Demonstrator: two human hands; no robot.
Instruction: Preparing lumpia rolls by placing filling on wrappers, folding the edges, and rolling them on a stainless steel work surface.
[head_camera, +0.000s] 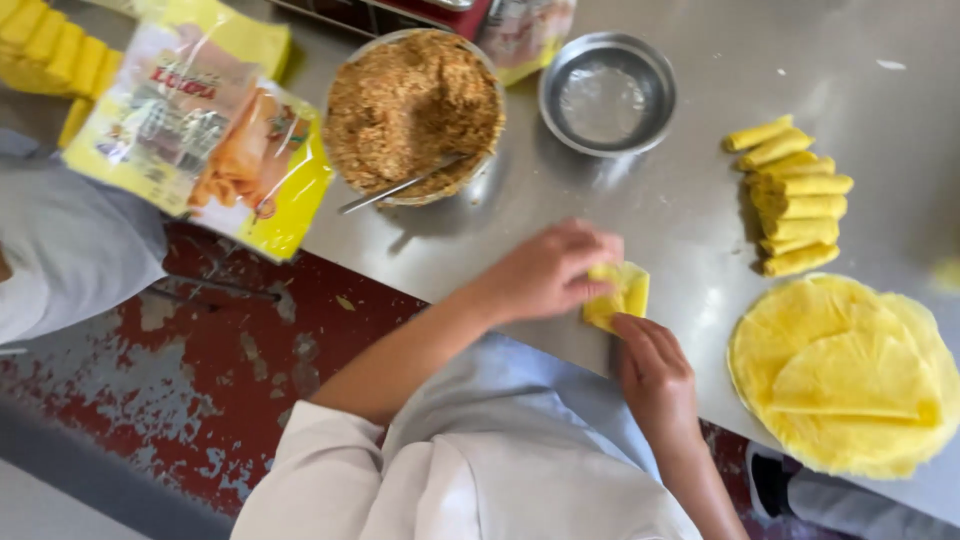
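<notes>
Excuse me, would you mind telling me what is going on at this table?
A person is folding a yellow wrapper on the steel table, with the left hand pressing it and the right hand at its near edge. Finished rolls lie in a row beyond, a stack of flat wrappers beside them, and a bowl of brown filling farther off.

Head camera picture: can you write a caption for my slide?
Both hands, left hand and right hand, fold a yellow wrapper on a steel table, beside finished rolls.
</notes>
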